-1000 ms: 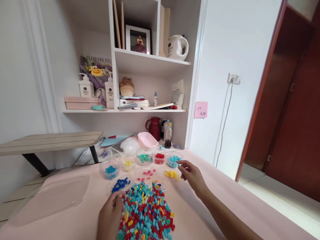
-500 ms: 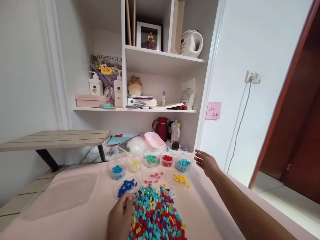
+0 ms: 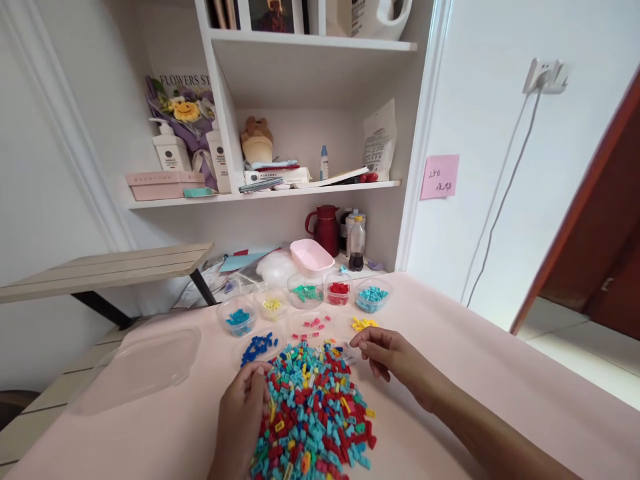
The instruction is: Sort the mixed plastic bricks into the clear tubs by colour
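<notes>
A heap of small mixed building bricks [image 3: 315,407], mostly red and light blue, covers the front middle of the table. At the heap's left edge is my left hand [image 3: 243,400], its fingers curled with thumb and forefinger together; whatever they hold is hidden. My right hand [image 3: 385,353] hovers at the heap's upper right, fingers loosely bent and apart, with nothing visible in them. Just beyond it, yellow bricks [image 3: 364,324] lie in a shallow clear lid. Dark blue bricks [image 3: 259,348] sit past my left hand, and pink bricks [image 3: 315,323] between the two.
Behind stand clear tubs of blue bricks [image 3: 239,320], pale yellow bricks [image 3: 271,305], green bricks [image 3: 307,293], red bricks [image 3: 339,291] and light blue bricks [image 3: 372,297]. A large clear lid [image 3: 145,363] lies left. A pink basin [image 3: 313,257], red jug [image 3: 326,230] and bottle [image 3: 357,245] are farther back.
My right hand has come from beside the light blue tub, down and left to the heap's upper right, its fingers more bent. My left hand stays by the heap. The view has tilted down.
</notes>
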Demonstrator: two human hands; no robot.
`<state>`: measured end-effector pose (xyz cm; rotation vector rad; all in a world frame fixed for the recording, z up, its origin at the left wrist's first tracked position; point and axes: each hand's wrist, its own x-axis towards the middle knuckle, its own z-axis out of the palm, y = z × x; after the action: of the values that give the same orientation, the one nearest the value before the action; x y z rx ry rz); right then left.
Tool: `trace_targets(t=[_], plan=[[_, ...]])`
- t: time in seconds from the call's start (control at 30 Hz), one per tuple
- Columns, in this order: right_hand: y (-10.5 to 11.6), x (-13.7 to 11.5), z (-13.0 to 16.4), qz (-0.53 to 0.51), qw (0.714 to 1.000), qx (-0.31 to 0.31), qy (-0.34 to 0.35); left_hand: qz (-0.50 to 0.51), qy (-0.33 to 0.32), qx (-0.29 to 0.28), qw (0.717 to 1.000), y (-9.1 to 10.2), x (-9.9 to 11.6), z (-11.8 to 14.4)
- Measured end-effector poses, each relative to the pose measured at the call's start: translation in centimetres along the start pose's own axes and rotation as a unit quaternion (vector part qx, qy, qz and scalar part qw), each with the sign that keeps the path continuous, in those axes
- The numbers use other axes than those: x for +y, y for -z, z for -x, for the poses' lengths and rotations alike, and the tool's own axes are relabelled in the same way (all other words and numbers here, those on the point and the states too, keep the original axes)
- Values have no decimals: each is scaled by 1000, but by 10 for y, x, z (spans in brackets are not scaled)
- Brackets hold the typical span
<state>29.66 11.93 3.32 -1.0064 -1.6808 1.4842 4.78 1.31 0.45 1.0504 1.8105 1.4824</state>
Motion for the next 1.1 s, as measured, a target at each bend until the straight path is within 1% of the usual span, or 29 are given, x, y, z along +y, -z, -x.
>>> trace_targets(t=[0.07, 0.1, 0.2, 0.27, 0.33, 0.47, 0.63, 0.83, 0.97, 1.1], plan=[[1, 6, -1, 53, 999, -1, 9, 1, 2, -4, 1000, 0, 1, 1], [2, 9, -1, 80, 997, -15, 12, 0, 2, -5, 1000, 0, 0, 1], [4, 17, -2, 140, 986, -84, 16, -8, -3, -8, 1000, 0, 0, 1], [5, 19, -1, 157, 981, -109, 29, -15, -4, -11, 1000, 0, -1, 0], [7, 20, -1, 162, 979, -115, 45, -20, -5, -16, 1000, 1, -1, -1], [12, 19, 0, 183, 972, -140, 50, -28, -9, -34, 999, 2, -3, -1], [13, 16, 2, 220, 962, -150, 55, -38, -20, -42, 998, 2, -3, 1], [10, 13, 5, 262, 954, -141, 41, -50, -24, -45, 997, 2, -4, 1], [8, 12, 6, 308, 939, -133, 71, -57, -28, -48, 997, 3, -7, 1], [8, 12, 6, 338, 925, -142, 102, -67, -29, -52, 996, 4, -7, 2]])
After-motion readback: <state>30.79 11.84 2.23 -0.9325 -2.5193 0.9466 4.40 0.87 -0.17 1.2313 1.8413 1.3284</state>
